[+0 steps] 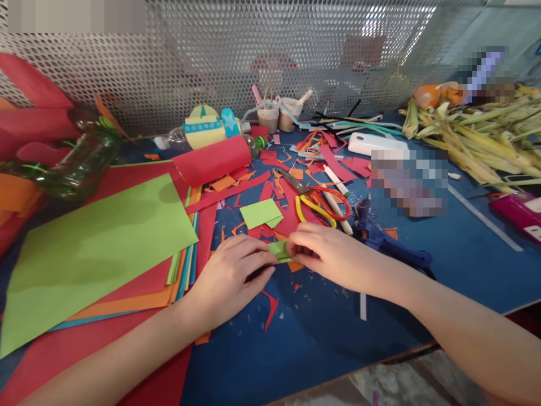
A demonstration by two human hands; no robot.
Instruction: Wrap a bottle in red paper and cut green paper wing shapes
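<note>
Green paper piece (279, 252) | between left hand (236, 265) and right hand (316, 248), ends gripped by both hands | matte, creased | blue tabletop (296, 344)

Rm to pass nearside: flat blue tabletop (287, 344). In way beyond R hand (319, 248): red-and-yellow-handled metal scissors (304, 190), blue plastic glue gun (380, 239); beyond L hand (236, 262): red-paper-wrapped bottle (215, 160).

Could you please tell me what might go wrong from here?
The scissors lie with their handles just beyond the right hand, so a sideways move could knock them.

The blue glue gun lies close to the right forearm and might get bumped; whether it is hot cannot be seen.

The small green paper between that hand and the left hand could crease crookedly under uneven finger pressure.
</note>
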